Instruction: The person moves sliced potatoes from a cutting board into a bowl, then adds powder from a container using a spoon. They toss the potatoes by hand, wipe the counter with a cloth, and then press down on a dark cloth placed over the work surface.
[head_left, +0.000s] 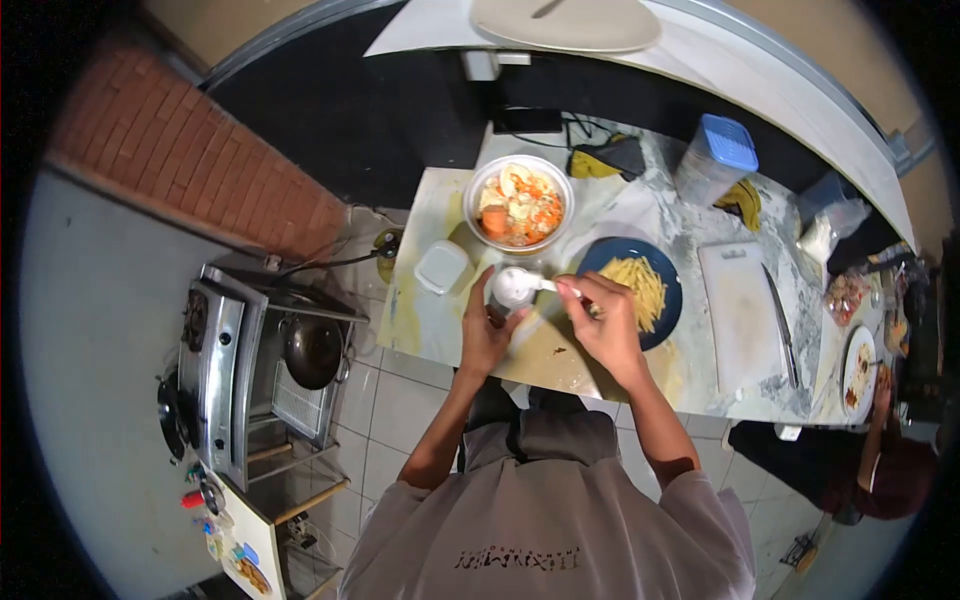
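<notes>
Left hand (486, 338) curled, right hand (610, 320) pinching

On the marbled grey-white table (425, 325) sit a round silver metal bowl (470, 216) and a round dark-blue plate (605, 257). Near both, the left grasps a small round translucent tub (512, 304); over it the right holds a white plastic spoon (542, 285).

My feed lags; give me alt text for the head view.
A person's right hand holds a white spoon at a small container, left hand beside it. Beyond sits a bowl of orange and pale food; rightward, a blue plate of pale strips.
</notes>
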